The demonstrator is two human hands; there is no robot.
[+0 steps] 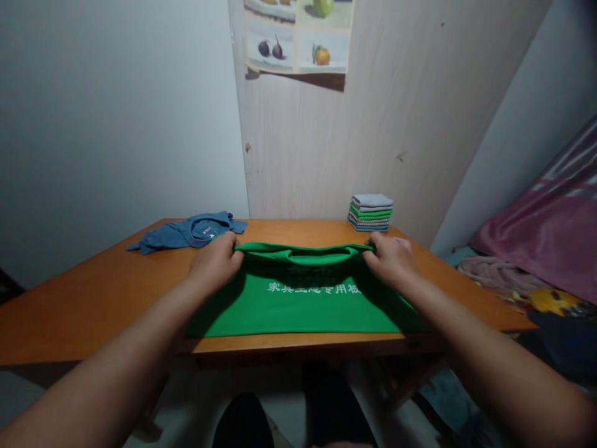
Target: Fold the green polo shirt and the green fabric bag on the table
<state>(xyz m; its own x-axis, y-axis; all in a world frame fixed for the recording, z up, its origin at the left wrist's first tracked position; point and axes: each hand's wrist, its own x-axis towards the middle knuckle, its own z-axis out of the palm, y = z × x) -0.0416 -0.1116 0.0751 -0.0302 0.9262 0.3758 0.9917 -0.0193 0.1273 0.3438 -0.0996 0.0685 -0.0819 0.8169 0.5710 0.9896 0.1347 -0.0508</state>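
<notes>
A green T-shirt (298,314) with white printed characters lies across the front of the wooden table. Its far edge, with the neckline, is lifted off the tabletop. My left hand (219,258) is closed around the shirt's left upper corner. On the other side, my right hand (392,256) grips the right upper corner. The fabric between both hands is stretched fairly straight, with the collar sagging a little in the middle. Part of the lettering is in shadow beneath the raised edge.
A crumpled blue T-shirt (191,232) lies at the table's back left. A neat stack of folded clothes (372,213) stands at the back right. Behind the orange-brown table (93,298) rises a wall with fruit pictures (298,37). Pink fabric (545,230) hangs at right.
</notes>
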